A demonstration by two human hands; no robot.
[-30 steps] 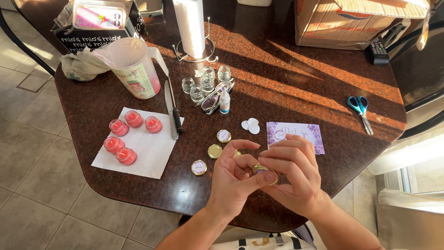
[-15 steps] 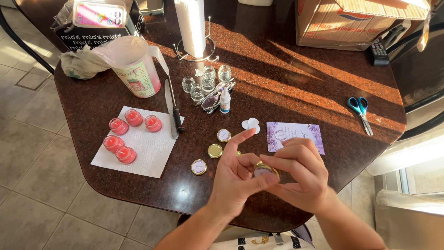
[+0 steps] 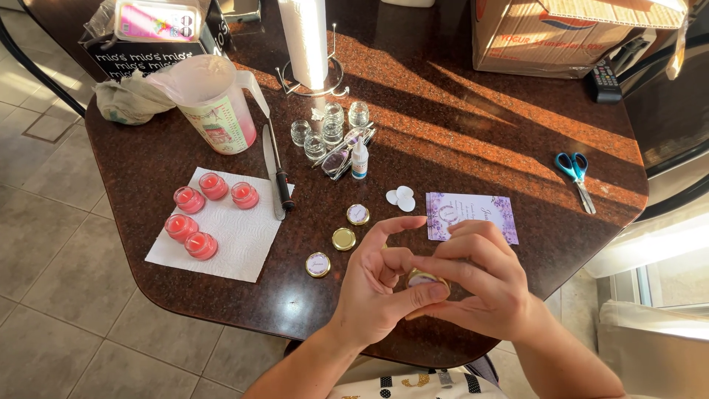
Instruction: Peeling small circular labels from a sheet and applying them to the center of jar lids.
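My left hand (image 3: 380,284) and my right hand (image 3: 484,284) meet over the near edge of the table, both pinching a small gold lid (image 3: 422,278) between their fingertips. My left index finger points up and away. Three more gold lids (image 3: 341,238) lie on the dark tabletop just left of my hands. A purple flowered sticker sheet (image 3: 471,216) lies right behind my right hand, with a few round white stickers (image 3: 401,198) beside it.
Several small jars of red wax (image 3: 201,214) stand on a paper towel (image 3: 236,244) at the left, a knife (image 3: 278,174) along its edge. Behind are empty glass jars (image 3: 325,133), a glue bottle (image 3: 360,159), a plastic jug (image 3: 214,100), a paper-towel roll (image 3: 304,41). Blue scissors (image 3: 577,177), a cardboard box (image 3: 572,33) sit at right.
My hands stayed in place with the lid. My left index finger has lifted off it and now points up, while my right fingers have curled over the lid.
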